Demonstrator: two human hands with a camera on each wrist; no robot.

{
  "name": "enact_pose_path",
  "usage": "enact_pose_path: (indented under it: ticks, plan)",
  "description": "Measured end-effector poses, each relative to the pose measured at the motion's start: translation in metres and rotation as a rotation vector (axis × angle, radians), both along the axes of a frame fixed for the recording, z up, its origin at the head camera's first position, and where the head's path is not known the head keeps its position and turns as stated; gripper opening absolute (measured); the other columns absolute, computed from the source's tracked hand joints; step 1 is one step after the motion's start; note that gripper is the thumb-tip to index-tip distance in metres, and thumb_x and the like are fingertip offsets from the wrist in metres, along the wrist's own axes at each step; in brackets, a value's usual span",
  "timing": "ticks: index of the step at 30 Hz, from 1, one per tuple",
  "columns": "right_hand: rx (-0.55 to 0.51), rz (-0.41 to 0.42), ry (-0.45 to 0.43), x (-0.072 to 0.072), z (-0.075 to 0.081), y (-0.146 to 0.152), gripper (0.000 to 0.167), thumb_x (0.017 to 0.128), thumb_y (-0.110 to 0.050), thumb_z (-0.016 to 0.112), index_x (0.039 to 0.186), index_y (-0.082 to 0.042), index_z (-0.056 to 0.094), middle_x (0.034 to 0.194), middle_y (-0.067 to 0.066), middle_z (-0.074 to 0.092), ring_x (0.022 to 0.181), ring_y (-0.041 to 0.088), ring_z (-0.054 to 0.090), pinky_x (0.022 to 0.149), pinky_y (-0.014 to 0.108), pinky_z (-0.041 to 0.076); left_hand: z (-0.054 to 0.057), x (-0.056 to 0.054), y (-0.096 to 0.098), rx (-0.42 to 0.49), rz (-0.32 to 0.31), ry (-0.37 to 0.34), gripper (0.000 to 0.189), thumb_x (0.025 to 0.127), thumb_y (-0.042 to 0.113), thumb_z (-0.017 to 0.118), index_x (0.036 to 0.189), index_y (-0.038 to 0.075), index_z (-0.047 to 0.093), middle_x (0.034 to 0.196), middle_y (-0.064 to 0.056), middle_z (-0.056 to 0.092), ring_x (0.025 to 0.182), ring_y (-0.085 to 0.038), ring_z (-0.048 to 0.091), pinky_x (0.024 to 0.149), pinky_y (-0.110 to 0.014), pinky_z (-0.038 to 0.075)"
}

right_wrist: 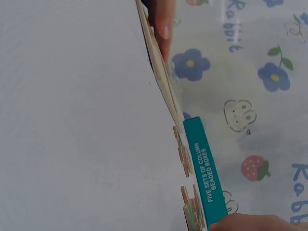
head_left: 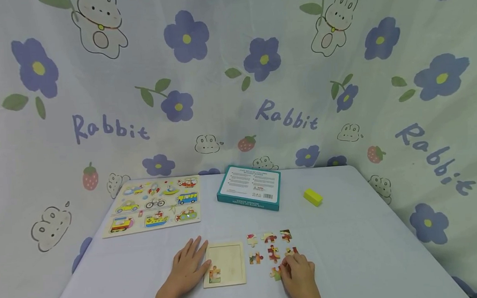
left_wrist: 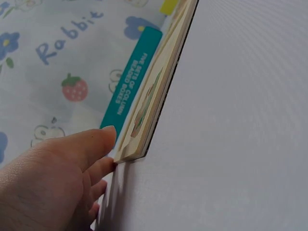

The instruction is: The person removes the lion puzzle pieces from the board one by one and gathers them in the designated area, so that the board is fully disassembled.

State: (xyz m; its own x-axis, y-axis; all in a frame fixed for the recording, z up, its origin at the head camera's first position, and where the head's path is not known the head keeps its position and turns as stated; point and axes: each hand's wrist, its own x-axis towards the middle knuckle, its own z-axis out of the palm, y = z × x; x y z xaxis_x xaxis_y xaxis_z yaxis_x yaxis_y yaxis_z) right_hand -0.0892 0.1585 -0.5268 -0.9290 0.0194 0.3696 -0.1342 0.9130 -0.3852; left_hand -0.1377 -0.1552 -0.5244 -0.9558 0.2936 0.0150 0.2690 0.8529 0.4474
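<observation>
A square wooden puzzle tray [head_left: 232, 267] lies on the table, one jigsaw piece [head_left: 214, 274] set in its lower left corner. My left hand [head_left: 187, 267] rests along the tray's left edge, fingers spread and thumb on the rim; the left wrist view shows its thumb by the tray corner [left_wrist: 132, 155]. To the right of the tray, my right hand [head_left: 299, 275] bends its fingers at a green and red puzzle piece [head_left: 275, 273], pinching its right side. Several loose pieces [head_left: 273, 253] lie in rows just beyond. The right fingers partly cover another piece [head_left: 291, 251].
A teal box [head_left: 248, 188] with a printed label lies at the back middle. Left of it is a wooden board of vehicle pictures [head_left: 153, 201]. A yellow block [head_left: 313, 197] sits at the back right. A patterned curtain [head_left: 227, 78] hangs behind the white table [head_left: 367, 250].
</observation>
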Motion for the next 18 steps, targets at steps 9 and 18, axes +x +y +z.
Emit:
enact_pose_path:
  ticks: [9,18]
  plan:
    - [-0.041,0.02,0.167,-0.001,0.002,-0.008,0.025,0.067,-0.009,0.076,0.066,-0.021,0.054,0.073,-0.009,0.042,0.069,0.011,0.038,0.06,0.03,0.026,0.001,0.002,-0.001,-0.002,-0.011,0.028,0.052,0.095,0.035,0.045,0.139,0.008,0.04,0.147,-0.016,0.026,0.135,-0.038,0.015,0.1,-0.058,0.013]
    - [-0.055,0.142,0.353,-0.003,0.0,-0.017,0.025,0.06,-0.006,0.077,0.065,-0.02,0.057,0.072,-0.01,0.043,0.069,0.008,0.037,0.059,0.026,0.027,0.001,0.003,-0.001,-0.008,-0.01,0.012,0.049,0.095,0.029,0.045,0.139,0.008,0.038,0.147,-0.016,0.025,0.135,-0.037,0.014,0.101,-0.058,0.012]
